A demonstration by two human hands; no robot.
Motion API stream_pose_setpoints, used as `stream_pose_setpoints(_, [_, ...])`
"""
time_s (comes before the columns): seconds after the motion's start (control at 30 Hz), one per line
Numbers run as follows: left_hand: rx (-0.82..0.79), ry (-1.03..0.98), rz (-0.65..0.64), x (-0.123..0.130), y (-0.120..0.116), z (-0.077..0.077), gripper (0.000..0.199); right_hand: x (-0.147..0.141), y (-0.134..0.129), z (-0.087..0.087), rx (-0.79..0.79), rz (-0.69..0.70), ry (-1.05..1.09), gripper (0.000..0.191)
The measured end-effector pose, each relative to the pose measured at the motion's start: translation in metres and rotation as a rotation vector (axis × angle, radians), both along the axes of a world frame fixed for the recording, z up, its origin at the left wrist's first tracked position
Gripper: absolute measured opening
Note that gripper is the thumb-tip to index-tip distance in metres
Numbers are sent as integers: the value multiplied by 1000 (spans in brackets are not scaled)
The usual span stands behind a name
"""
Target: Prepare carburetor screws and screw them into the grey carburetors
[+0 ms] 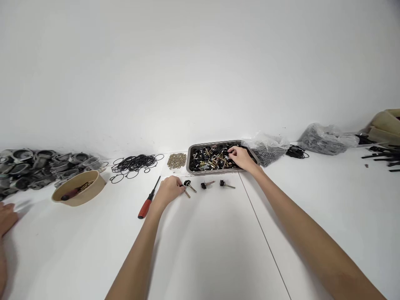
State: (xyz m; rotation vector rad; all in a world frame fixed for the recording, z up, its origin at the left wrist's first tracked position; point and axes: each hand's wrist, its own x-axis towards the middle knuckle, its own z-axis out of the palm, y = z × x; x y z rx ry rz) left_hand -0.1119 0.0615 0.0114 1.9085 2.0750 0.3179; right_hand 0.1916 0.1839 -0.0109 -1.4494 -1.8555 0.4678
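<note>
My left hand (170, 191) is closed on a small part with a brass-coloured pin (187, 193), low over the white table; the fingers cover most of it. Just right of it lie three similar parts with black heads and metal pins: one (191, 187) close to my fingertips, a middle one (206, 184) and a right one (227, 184). My right hand (243, 158) reaches over the right side of a dark metal tray (218, 171), heaped with many such black and brass parts. Its fingers are pinched together among them, and what they grip is hidden.
Left of my left hand lies a red-handled screwdriver (146, 206). Behind are black rubber rings (134, 163) and small brass pieces (177, 161). Further left are a beige bowl (79, 196), grey metal housings (34, 168) and another person's hand (6, 217). Plastic bags (325, 139) stand right.
</note>
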Motion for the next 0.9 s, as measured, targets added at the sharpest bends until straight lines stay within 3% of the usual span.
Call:
stream_pose_setpoints(0.27, [38,-30,15,7,3,-9,20,1,1,-2,13,34,-43,23])
stream_pose_setpoints(0.53, [139,-53,-47,10,11,-22,21,0,0,-2,14,45,-65,24])
stream_pose_setpoints(0.9, [166,-61,-113,11,9,-21,23,-1,-1,-4,23,65,-92,22])
